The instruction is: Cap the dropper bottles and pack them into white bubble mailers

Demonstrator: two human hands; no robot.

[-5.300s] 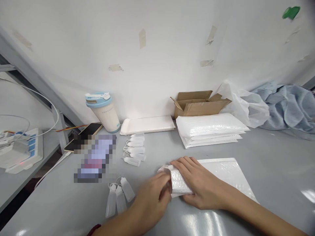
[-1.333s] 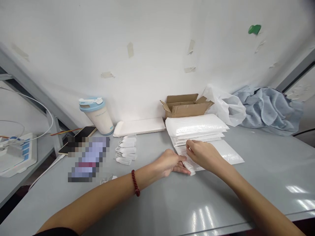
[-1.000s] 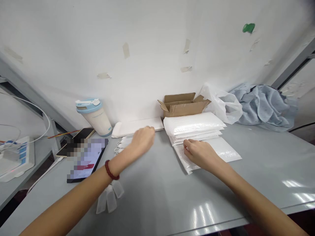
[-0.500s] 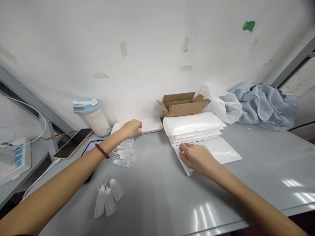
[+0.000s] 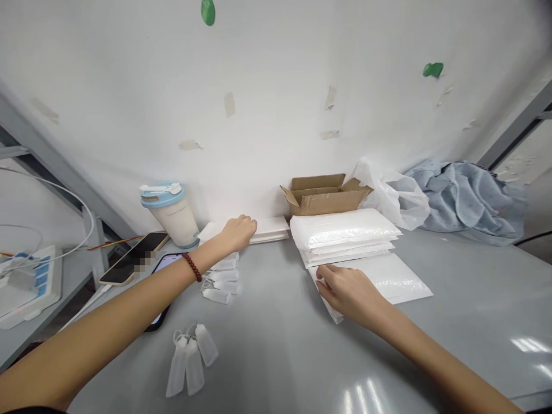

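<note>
My left hand (image 5: 240, 232) is at the back, over a flat white stack (image 5: 271, 229), its fingers curled down. Whatever the fingertips hold is hidden behind the knuckles. My right hand (image 5: 350, 290) is closed at the left end of a white padded mailer (image 5: 401, 279), pinching its edge. That mailer lies flat in front of a pile of similar mailers (image 5: 345, 230). Below my left wrist lie several small translucent white bottles with loops (image 5: 226, 275). Nearer to me is a second cluster of the same bottles (image 5: 194, 365).
A blue-lidded cup (image 5: 175, 215) stands beside two phones, one dark (image 5: 133, 259) and one lit (image 5: 168, 261). Behind the mailers are an open cardboard box (image 5: 330, 201), a white plastic bag (image 5: 403, 198) and blue cloth (image 5: 466, 198). A power strip (image 5: 32, 287) lies far left.
The view has tilted up a little. My left hand has curled more tightly at the white stack, whose top looks slightly raised. My right hand keeps its place at the mailer.
</note>
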